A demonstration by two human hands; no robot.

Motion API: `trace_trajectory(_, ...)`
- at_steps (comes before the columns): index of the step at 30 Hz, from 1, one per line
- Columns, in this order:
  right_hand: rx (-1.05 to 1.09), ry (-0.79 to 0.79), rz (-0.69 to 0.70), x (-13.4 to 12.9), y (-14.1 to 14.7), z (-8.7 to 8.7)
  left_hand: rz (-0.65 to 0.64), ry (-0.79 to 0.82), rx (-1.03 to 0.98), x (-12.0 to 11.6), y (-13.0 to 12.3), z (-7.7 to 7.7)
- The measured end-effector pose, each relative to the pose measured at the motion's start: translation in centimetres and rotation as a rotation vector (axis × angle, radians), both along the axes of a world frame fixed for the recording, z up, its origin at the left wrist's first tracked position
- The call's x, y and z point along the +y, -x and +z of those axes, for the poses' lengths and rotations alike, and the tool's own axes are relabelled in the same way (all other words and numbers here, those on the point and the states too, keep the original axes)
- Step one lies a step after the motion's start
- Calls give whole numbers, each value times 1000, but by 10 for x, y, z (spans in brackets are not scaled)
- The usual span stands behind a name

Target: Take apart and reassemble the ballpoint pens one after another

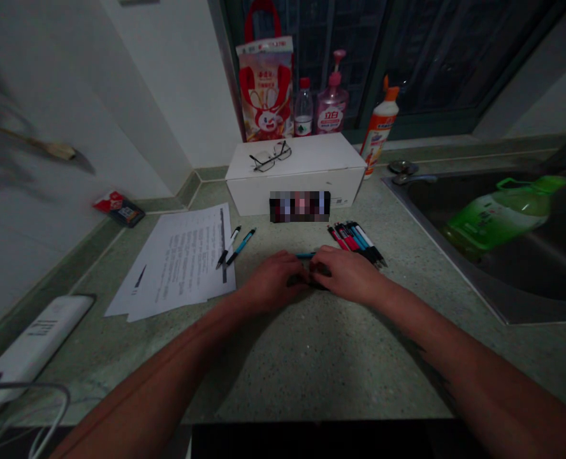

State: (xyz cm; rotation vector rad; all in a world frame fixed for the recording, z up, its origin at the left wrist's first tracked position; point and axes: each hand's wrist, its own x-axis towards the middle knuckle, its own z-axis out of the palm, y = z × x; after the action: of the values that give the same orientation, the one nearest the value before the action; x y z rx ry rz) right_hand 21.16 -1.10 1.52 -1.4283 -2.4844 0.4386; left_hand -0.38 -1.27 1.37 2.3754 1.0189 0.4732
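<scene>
My left hand (278, 275) and my right hand (343, 271) meet over the middle of the counter, fingers curled inward and nearly touching. A short stretch of a blue pen (305, 255) shows between them, on the far side of the fingers. Something dark (318, 286) lies under the fingertips; its shape is mostly hidden, and what the fingers pinch is not clear. Close beyond my right hand lies a row of several click pens (352, 239), red, blue and white with black grips. To the left, a white pen (229, 245) and a blue pen (241, 246) rest by the papers.
Printed sheets (178, 268) lie on the left. A white box (297, 172) with glasses (271, 157) on top stands behind, a pixelated phone-like object (299, 206) against its front. Bottles line the window. The sink (484, 299) holds a green jug (503, 213). A white power strip (39, 344) lies front left.
</scene>
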Motion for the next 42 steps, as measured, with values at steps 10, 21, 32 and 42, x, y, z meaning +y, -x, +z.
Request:
trace_trajectory(10,-49,-19,-15,-1,2,-1,263,-96,110,16,2,-11)
trace_trajectory(21,-79,-9,-60,4,-7,0,242,-89,264,10,10,5)
trace_trajectory(32,-98,4,-50,5,-8,0,243,-82,357,8,9,12)
trace_trajectory(42,-102,21,-36,1,1,0,258,-123,260,0,-6,0)
